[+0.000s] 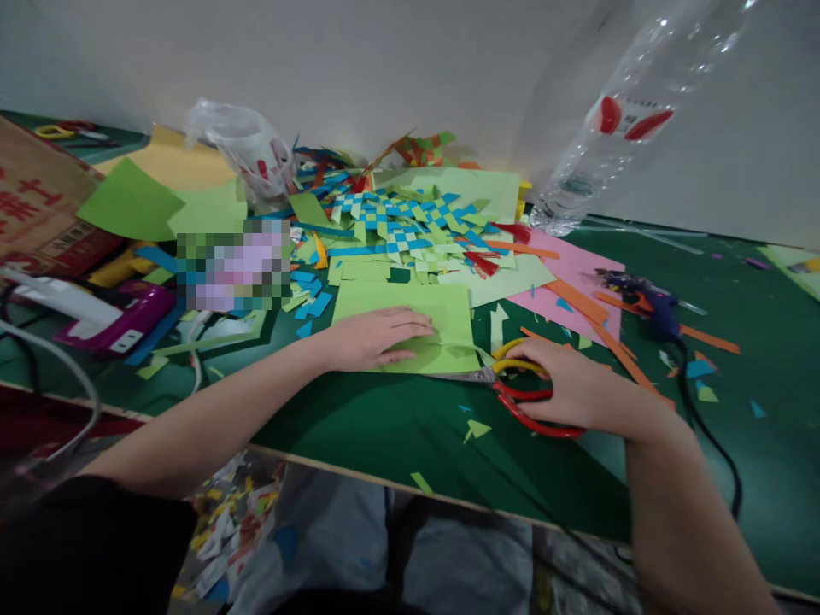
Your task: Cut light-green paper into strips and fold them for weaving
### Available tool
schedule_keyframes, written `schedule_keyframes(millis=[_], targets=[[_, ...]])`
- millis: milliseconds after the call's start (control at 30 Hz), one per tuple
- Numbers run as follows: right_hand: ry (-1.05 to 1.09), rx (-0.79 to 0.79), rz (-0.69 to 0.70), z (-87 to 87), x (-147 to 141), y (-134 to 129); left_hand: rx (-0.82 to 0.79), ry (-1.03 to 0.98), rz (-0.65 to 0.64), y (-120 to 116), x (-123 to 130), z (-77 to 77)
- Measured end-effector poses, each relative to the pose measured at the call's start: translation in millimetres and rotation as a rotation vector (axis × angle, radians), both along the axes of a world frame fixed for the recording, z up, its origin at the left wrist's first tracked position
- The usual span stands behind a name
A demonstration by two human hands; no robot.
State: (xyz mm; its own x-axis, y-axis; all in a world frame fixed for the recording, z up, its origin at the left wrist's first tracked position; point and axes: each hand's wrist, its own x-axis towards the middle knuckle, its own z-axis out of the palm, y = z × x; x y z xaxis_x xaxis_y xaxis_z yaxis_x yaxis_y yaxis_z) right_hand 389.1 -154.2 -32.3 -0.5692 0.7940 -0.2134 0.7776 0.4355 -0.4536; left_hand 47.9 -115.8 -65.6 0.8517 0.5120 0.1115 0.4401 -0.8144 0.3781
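The green desk (397, 436) spans the frame and bears, at centre, a light-green paper sheet (410, 299), with woven blue-and-green paper strips (401, 220) heaped just beyond it and a tilted clear plastic bottle (615, 128) at upper right. The left hand (377, 339) lies flat on the sheet, fingers extended and gripping nothing. The right hand (564, 384), right of centre, is closed through the red and yellow handles of the scissors (522, 389), whose blades stand parted at the sheet's lower right corner, one above the paper and one below.
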Motion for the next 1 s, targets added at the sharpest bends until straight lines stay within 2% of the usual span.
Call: schedule_keyframes(millis=[333, 700, 1000], targets=[[-0.016, 0.077, 0.024, 7.1, -8.6, -6.2, -0.096, 0.012, 0.004, 2.9, 3.0, -2.6], [-0.018, 0.150, 0.081, 7.1, -13.4, -4.8, 0.021, 0.188, 0.031, -4.8, 9.8, -1.2], [-0.004, 0.191, 0.124, 1.0, -15.1, -0.4, 0.032, 0.205, 0.053, -5.6, 12.3, -2.6]])
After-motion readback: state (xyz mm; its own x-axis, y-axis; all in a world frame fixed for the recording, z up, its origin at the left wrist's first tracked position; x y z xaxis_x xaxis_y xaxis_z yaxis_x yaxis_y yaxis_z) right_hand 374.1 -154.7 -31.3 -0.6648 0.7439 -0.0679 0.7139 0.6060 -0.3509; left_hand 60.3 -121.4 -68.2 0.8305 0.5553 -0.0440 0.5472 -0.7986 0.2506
